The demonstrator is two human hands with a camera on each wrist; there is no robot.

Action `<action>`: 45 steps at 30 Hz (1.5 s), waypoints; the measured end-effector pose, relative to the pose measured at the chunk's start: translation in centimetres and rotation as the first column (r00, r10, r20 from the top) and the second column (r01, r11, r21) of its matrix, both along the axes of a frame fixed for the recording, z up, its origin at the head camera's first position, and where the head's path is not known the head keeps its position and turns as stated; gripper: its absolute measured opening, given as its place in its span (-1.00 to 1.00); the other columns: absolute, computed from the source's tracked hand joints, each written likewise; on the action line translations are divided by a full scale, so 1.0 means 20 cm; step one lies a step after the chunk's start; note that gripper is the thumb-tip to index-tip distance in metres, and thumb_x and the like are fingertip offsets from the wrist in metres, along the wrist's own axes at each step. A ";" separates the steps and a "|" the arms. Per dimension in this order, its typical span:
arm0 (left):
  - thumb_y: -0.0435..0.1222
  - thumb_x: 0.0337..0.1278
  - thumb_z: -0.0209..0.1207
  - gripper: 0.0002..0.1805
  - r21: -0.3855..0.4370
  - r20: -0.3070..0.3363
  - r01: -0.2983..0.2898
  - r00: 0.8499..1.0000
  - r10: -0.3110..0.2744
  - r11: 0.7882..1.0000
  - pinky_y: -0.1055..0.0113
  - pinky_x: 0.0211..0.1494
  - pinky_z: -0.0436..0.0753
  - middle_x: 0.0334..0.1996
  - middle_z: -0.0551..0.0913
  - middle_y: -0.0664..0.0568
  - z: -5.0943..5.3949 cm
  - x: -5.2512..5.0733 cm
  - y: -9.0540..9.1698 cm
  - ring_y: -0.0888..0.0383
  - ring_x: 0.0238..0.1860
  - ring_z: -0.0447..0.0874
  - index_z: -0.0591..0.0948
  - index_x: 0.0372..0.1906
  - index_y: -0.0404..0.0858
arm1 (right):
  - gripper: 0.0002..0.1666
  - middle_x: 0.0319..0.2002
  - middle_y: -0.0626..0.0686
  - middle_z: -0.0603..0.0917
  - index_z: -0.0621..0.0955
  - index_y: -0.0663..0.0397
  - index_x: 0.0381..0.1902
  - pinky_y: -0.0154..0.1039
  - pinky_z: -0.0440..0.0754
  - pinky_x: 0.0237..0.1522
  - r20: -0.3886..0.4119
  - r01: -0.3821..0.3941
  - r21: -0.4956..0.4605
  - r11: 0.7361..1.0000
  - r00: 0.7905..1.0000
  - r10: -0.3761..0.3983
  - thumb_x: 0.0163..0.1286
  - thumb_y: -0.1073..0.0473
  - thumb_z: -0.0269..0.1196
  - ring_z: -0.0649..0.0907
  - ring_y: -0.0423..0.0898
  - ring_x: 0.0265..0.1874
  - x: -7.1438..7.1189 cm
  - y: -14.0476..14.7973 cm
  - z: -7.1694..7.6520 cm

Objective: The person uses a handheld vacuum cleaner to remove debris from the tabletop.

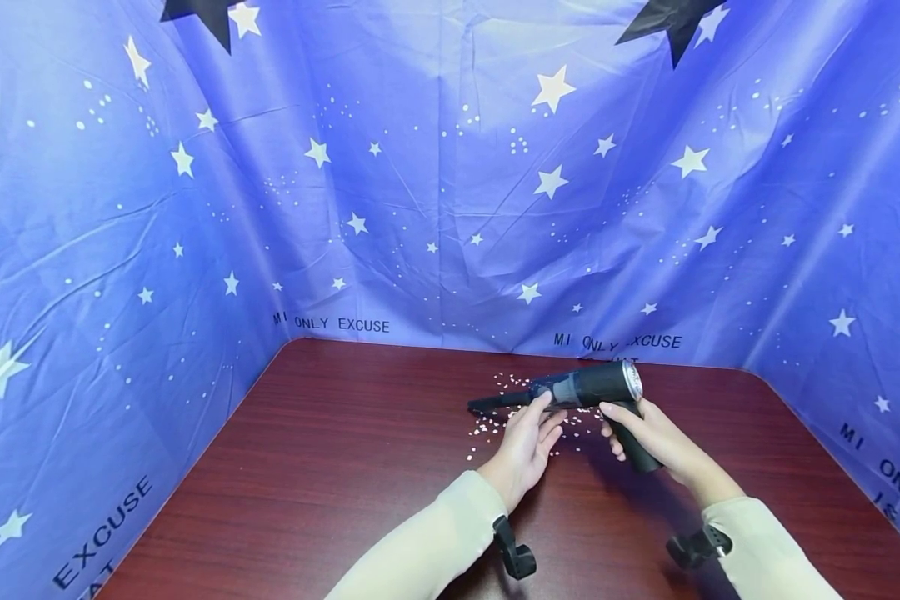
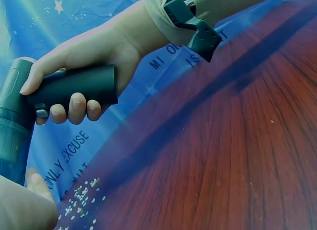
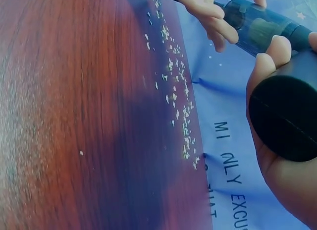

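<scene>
You occupy a makeshift fabric-walled booth: blue star-printed curtains (image 1: 390,192) with black lettering hang left, far and right, enclosing your red-brown wood-grain table (image 1: 307,458). The type of building cannot be determined.

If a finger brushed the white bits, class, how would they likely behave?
The white bits would probably scatter, being small and loosely strewn. Their irregular shapes suggest sliding more than rolling. The sheen on the table hints at little drag.

Blue starry curtain (image 1: 435,167): black lettering (image 1: 342,325) "MI ONLY EXCUSE", repeated.
</scene>
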State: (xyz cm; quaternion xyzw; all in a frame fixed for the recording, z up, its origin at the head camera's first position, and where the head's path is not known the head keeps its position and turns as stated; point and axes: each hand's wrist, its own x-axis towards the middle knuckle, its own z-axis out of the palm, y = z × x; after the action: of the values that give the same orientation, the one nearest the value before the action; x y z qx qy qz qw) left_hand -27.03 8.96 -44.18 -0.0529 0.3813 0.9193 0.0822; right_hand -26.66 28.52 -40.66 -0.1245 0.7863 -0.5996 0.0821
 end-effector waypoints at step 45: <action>-0.15 0.24 0.32 -0.46 0.001 0.041 0.040 0.998 -0.040 0.999 0.02 0.32 0.46 0.07 0.60 -0.23 -0.05 0.13 0.02 -0.16 0.18 0.60 0.41 0.14 -0.38 | -0.66 -0.46 0.02 0.57 0.48 0.21 -0.26 -0.19 0.63 -0.54 0.052 -0.205 -0.051 0.977 0.977 0.208 0.65 0.10 -0.07 0.58 -0.16 -0.63 0.06 0.12 0.00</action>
State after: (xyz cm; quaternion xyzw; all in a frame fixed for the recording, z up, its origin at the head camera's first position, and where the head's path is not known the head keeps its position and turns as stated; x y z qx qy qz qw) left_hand -24.43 9.43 -45.14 -0.0643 0.3803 0.9162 0.1082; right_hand -25.39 30.96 -40.57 -0.1902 0.7526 -0.6088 0.1636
